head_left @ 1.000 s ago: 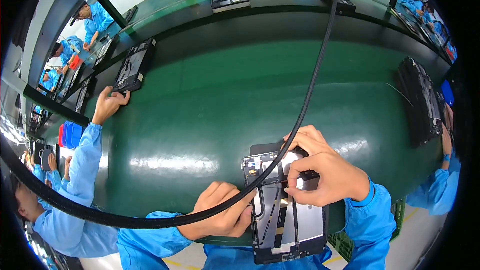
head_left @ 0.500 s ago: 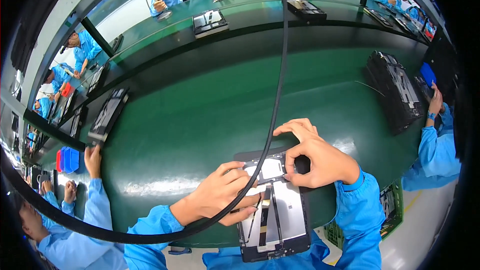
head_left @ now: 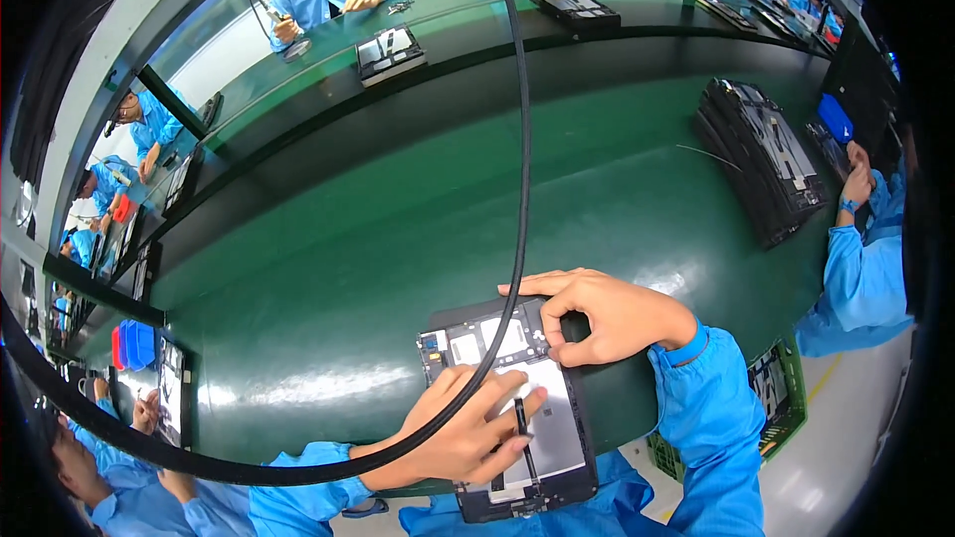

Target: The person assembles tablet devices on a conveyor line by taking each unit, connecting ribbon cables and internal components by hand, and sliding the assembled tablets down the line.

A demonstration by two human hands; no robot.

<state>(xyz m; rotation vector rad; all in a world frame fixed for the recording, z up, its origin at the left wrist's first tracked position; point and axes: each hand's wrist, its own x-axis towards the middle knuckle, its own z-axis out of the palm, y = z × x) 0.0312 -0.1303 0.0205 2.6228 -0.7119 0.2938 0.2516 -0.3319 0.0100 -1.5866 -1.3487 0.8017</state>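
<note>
An opened tablet (head_left: 569, 438), black-framed with a silver inner panel and thin black strips, lies at the near edge of the green table, its inside facing up. My left hand (head_left: 448, 428) rests over its middle left part with the fingers apart; one black strip (head_left: 529, 452) runs by the fingertips. What is under that palm is hidden. At the tablet's upper right edge, my right hand (head_left: 622, 318) is closed, thumb and index finger bent together on the rim. Its other fingers reach over the far edge, beside a dark flat piece (head_left: 463, 313) under the tablet.
A black cable (head_left: 523, 139) hangs across the view, passing in front of my left hand. A stack of opened tablets (head_left: 766, 159) stands at the right. Blue bins (head_left: 137, 343) sit left; a green crate (head_left: 786, 408) is low right. Co-workers sit around the table.
My left hand has moved down over the tablet's middle, uncovering its upper left corner. My right hand stays at the edge. A co-worker at the left has drawn another tablet nearer.
</note>
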